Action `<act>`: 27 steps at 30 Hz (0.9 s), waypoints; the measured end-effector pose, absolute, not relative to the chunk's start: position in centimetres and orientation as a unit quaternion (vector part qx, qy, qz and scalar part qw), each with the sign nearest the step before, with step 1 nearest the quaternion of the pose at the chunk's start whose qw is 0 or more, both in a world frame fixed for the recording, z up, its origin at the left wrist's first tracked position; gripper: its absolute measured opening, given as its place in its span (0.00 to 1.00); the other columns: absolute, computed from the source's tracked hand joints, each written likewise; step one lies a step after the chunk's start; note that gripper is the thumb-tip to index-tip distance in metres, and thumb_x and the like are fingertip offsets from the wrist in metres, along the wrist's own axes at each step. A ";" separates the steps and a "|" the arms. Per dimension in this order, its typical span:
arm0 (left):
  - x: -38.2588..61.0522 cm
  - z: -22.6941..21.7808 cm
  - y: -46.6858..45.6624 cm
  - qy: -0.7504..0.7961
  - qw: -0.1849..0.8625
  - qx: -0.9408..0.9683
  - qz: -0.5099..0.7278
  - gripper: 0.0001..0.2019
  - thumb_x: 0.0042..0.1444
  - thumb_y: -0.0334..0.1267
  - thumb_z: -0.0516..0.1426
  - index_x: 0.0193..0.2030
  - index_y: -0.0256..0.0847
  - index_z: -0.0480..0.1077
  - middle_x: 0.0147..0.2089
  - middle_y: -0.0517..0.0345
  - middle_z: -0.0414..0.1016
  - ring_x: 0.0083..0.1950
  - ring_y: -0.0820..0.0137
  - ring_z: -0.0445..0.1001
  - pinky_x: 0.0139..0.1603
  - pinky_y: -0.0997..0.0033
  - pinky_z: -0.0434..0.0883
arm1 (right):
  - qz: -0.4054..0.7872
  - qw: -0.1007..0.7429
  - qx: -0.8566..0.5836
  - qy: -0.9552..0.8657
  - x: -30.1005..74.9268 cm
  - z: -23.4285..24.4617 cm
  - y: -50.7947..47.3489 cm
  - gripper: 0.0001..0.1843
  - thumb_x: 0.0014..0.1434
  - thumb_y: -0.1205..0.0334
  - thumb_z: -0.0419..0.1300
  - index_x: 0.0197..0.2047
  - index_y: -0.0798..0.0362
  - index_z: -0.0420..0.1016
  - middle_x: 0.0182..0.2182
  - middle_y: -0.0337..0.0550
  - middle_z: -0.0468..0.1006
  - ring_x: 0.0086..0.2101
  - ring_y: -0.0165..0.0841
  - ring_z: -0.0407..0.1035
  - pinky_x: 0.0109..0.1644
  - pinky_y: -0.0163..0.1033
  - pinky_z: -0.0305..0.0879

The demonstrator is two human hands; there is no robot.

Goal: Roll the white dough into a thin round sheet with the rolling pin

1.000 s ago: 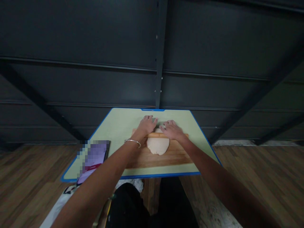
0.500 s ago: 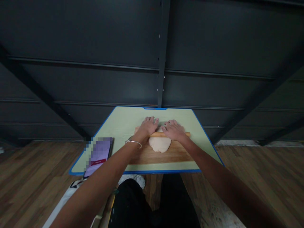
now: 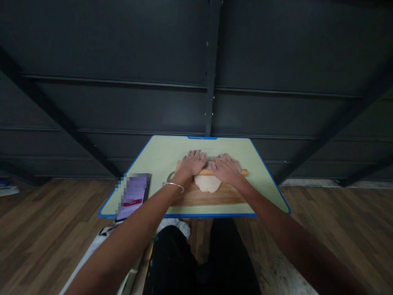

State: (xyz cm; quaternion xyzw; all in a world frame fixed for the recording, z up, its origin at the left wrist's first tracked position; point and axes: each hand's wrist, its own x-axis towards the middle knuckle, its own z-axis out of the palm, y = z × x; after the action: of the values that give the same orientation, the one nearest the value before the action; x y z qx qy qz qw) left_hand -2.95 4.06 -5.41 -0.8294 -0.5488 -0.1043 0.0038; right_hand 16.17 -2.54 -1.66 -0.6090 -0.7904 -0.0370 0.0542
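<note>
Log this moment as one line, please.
left hand: open, over rolling pin; right hand: open, over rolling pin; flattened dough: under pin, on wooden board

You sit at a blue-edged table (image 3: 162,152) indoors — whether home or workshop is unclear — facing dark panels (image 3: 147,108) and a bolted post (image 3: 211,61) above wood-look flooring (image 3: 334,221)

A pale dough (image 3: 208,184), flat and rounded, with slightly uneven near edge, lying on a brown wooden board (image 3: 215,199), a slim light-wood rolling pin (image 3: 206,172) resting sideways across it, partly hidden, its right end showing beyond the dough
</note>
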 end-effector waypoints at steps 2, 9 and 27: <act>-2.9 -5.1 3.5 -0.572 -0.005 -0.813 -0.105 0.27 0.78 0.52 0.41 0.71 0.40 0.65 0.70 0.38 0.73 0.71 0.53 0.69 0.70 0.49 0.64 | -0.036 0.063 -0.613 -0.787 16.1 -1.9 -2.8 0.29 0.79 0.48 0.43 0.67 0.54 0.73 0.67 0.59 0.74 0.66 0.51 0.62 0.67 0.58 0.62; -1.9 -3.1 1.3 -0.629 -0.055 -0.770 -0.088 0.33 0.76 0.56 0.37 0.77 0.42 0.62 0.79 0.42 0.64 0.77 0.47 0.63 0.74 0.40 0.61 | -0.012 0.080 -0.617 -0.783 15.9 -2.6 -3.7 0.38 0.80 0.43 0.38 0.78 0.62 0.59 0.71 0.62 0.69 0.69 0.51 0.61 0.71 0.55 0.55; -1.7 -2.6 -2.7 -0.600 0.028 -0.794 -0.097 0.29 0.78 0.48 0.38 0.73 0.45 0.69 0.77 0.48 0.67 0.77 0.50 0.63 0.74 0.42 0.60 | -0.008 0.119 -0.569 -0.813 16.1 -3.0 -7.4 0.32 0.80 0.52 0.41 0.76 0.61 0.63 0.74 0.57 0.66 0.73 0.45 0.56 0.75 0.49 0.52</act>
State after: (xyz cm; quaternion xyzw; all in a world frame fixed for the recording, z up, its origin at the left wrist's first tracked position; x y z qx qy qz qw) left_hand -1.71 -2.72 -2.62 -0.7939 -0.5996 -0.0966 0.0281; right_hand 16.11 -7.43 -2.97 -0.5694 -0.8133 -0.0079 0.1192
